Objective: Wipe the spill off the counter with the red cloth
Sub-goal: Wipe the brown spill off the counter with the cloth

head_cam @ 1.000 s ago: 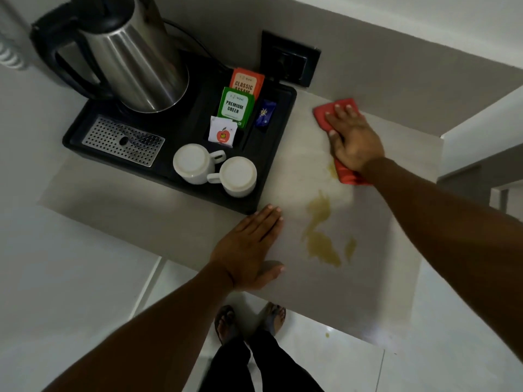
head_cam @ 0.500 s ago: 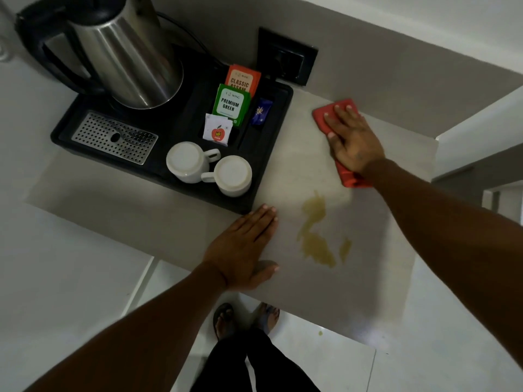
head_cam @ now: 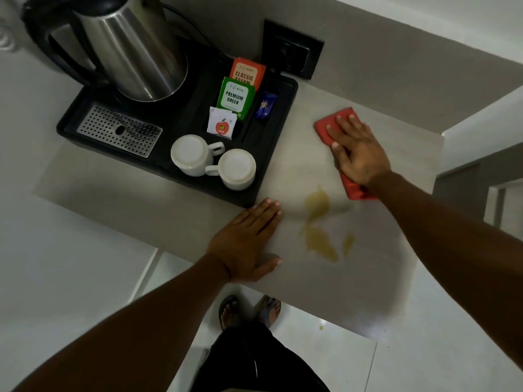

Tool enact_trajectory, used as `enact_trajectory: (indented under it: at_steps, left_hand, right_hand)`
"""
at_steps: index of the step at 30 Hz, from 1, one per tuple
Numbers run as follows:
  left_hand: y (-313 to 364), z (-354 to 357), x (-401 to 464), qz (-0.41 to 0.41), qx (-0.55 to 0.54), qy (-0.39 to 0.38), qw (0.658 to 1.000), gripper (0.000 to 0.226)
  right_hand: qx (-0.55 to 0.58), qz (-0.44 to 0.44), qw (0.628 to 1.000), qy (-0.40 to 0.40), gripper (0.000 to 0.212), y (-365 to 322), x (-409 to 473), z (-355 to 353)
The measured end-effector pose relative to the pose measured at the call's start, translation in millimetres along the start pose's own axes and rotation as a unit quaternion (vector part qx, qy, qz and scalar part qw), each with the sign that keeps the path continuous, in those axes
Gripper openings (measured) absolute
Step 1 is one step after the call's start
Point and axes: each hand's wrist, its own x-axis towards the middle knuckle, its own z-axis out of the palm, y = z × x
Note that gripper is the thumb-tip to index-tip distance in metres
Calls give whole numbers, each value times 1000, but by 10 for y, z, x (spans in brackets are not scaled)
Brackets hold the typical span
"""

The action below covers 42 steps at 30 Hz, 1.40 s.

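Pale grey worktop [head_cam: 169, 210] against a grey wall, black tray [head_cam: 278, 154] with kettle [head_cam: 133, 49], sachets and two white cups [head_cam: 215, 162] on the left part. Left hand [head_cam: 246, 239] flat and spread near the front edge, holding nothing, just right of it the yellowish spill [head_cam: 318, 222], and beyond that the right hand [head_cam: 356, 154] pressed open-palmed on the red cloth [head_cam: 325, 128], fingers extended, no pinch. Best done by dragging the cloth towards the front edge over the puddle with even downward pressure, overlapping passes, away from the tray, minding the small drop on the floor [head_cam: 321, 327].
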Motion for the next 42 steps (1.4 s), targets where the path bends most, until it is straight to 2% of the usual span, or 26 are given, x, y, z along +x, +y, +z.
enact_trajectory:
  at_steps: [5, 8, 11, 15, 19, 22, 25, 27, 31, 36, 39, 42]
  left_hand:
    - [25, -36, 0, -4, -11, 6, 1000, 93]
    - [44, -41, -16, 1, -6, 24, 1000, 91]
    - [40, -17, -21, 5, -5, 36, 999, 91]
    - [29, 12, -10, 3, 8, 31, 999, 91]
    - [23, 5, -12, 2, 7, 23, 1000, 92]
    - [45, -3, -16, 1, 8, 29, 1000, 92]
    - [46, -8, -25, 2, 4, 41, 999, 90]
    - [46, -11, -35, 2, -7, 47, 999, 89]
    - [34, -2, -28, -1, -13, 33, 999, 90]
    - [55, -48, -18, -7, -10, 22, 1000, 91]
    - [80, -77, -21, -16, -14, 25, 999, 92]
    - [85, -59, -29, -21, -8, 29, 999, 91]
  right_hand:
    - [-4, -65, 998, -5, 51, -474, 171, 212]
    - [-4, -134, 991, -8, 42, -631, -175, 320]
    - [-1, -169, 985, -16, 41, -463, -551, 306]
    - [13, -91, 996, 3, 44, -240, -480, 195]
    - [6, -50, 999, 4, 49, -436, -67, 229]
    - [-3, -85, 996, -8, 46, -566, -122, 300]
    - [-6, -141, 990, -13, 43, -584, -671, 347]
    - [-3, -137, 990, -20, 44, -458, -1080, 309]
    - [5, -54, 999, -7, 47, -70, -1387, 124]
    - [10, 21, 999, 34, 46, -256, -849, 173]
    - [-1, -7, 999, 32, 45, -536, -779, 313]
    - [-17, -74, 997, 7, 47, -757, -1195, 421]
